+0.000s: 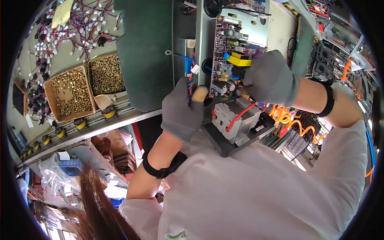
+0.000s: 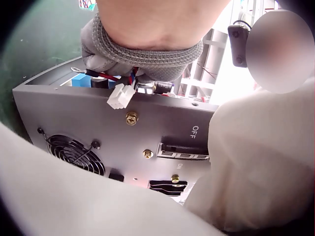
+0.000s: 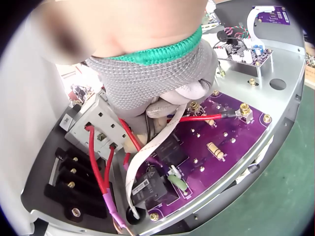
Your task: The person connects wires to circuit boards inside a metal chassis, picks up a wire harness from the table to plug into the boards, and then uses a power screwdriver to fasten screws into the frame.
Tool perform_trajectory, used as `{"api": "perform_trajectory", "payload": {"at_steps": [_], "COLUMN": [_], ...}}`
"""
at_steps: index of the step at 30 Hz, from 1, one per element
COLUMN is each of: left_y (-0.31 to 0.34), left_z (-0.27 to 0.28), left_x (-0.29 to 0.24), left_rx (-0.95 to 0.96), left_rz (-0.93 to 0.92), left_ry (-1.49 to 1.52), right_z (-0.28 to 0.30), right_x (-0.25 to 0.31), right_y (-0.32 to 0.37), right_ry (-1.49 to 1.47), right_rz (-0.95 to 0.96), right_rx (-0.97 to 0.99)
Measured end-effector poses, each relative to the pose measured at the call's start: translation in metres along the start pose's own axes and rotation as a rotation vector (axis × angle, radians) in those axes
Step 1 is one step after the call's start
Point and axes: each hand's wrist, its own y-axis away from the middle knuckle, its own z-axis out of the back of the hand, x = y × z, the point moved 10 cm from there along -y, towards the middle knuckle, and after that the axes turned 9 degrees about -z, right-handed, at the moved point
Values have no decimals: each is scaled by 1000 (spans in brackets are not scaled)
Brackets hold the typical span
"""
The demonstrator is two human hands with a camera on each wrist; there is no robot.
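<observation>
My left hand [image 1: 184,108], in a grey glove with a bare-looking tan thumb tip, grips a bundle of red, blue and black wires [image 1: 191,82] at the case's edge. A white connector [image 2: 121,96] hangs from these wires below the glove. My right hand [image 1: 272,78], gloved too, bends over the lower end of a purple circuit board [image 3: 231,135]. A white cable [image 3: 155,147] runs from between its curled fingers to a black grommet at the case wall. Beside those fingers lie red wires [image 3: 98,167] and a grey-white breaker block [image 3: 96,128]. The right fingertips are partly hidden.
Two cardboard boxes of brass fasteners [image 1: 72,94] stand at the left, below a heap of wire harnesses [image 1: 82,36]. A dark green mat [image 1: 144,60] lies beside the case. An orange coiled hose [image 1: 282,114] hangs at the right. The case panel carries a fan grille [image 2: 74,152].
</observation>
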Motion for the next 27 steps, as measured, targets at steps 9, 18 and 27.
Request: {"api": "perform_trajectory", "payload": {"at_steps": [9, 18, 27], "left_y": [-4, -6, -3], "left_z": [3, -1, 2], "left_x": [-8, -1, 30], "left_rx": [19, 178, 206], "left_rz": [-99, -39, 96], "left_ry": [-92, -123, -166], "right_z": [5, -16, -43], "right_x": [-21, -48, -38], "right_y": [15, 30, 49], "right_ry": [-391, -1221, -1634], "right_rz": [-76, 3, -70], "right_rx": [207, -79, -335]}}
